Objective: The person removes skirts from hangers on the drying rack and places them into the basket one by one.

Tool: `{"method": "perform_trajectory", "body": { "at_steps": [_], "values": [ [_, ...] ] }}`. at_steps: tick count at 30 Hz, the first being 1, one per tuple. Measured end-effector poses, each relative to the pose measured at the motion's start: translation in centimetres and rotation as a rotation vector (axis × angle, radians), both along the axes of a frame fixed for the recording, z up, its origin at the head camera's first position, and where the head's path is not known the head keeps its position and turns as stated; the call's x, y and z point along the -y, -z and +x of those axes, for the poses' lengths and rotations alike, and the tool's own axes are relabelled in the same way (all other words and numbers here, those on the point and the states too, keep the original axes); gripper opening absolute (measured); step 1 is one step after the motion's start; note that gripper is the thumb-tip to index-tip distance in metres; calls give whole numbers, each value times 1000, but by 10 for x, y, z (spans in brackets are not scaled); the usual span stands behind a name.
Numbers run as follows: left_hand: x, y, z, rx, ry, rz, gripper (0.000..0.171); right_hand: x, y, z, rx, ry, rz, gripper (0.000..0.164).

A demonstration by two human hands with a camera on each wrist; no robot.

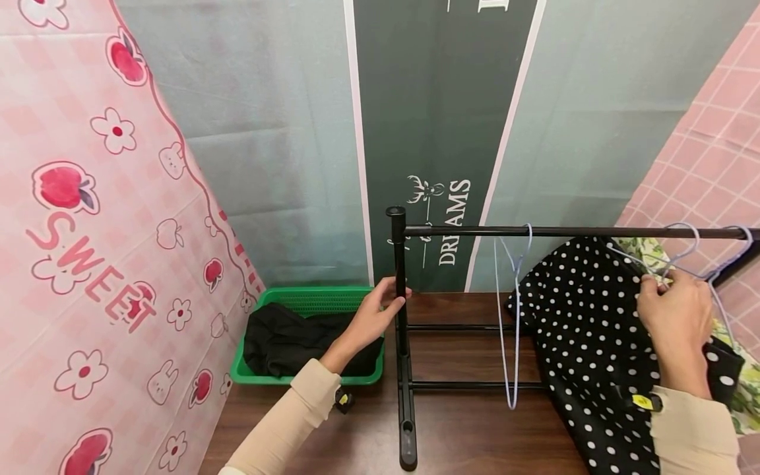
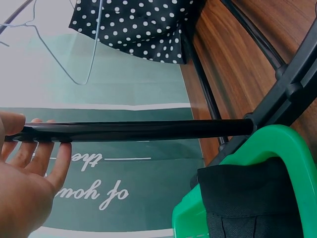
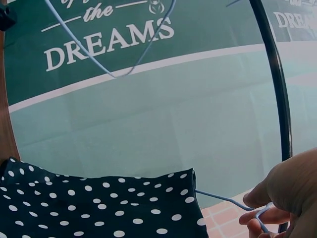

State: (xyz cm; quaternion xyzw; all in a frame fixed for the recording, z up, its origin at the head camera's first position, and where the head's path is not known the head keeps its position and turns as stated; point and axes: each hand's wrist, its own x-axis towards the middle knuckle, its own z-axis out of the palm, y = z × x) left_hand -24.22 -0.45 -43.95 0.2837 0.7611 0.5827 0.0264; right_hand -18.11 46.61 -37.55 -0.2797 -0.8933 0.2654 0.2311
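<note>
My left hand [image 1: 380, 310] holds the upright post [image 1: 400, 277] of a black clothes rack, with thumb on one side and fingers on the other, as the left wrist view shows. At the right, my right hand [image 1: 677, 316] pinches the wire of a pale blue hanger [image 3: 228, 200] close to the rack's top rail [image 1: 570, 231]. From that hanger spreads a black garment with white polka dots [image 1: 594, 330], its shoulder lying over the wire. A bare blue hanger [image 1: 516, 330] hangs on the rail between my two hands.
Left of the post stands a green basket [image 1: 320, 300] with dark cloth [image 1: 279, 340] inside. Behind the polka-dot garment hangs a floral garment [image 1: 751, 396] on another hanger. Lower rack bars [image 1: 475, 385] run above the wooden table [image 1: 475, 435]. Printed curtains surround the table.
</note>
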Motion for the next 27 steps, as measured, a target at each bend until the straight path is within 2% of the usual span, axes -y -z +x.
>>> {"method": "perform_trajectory", "body": {
  "at_steps": [7,12,27],
  "values": [
    [1,-2,1,-18,-17,-36,36,2,-10,2,-31,25,43,46],
    [3,-3,1,-25,-1,-43,37,6,-14,5,-72,31,71,45],
    [3,-5,1,-6,1,3,37,12,-28,9,-126,47,104,45]
  ]
}}
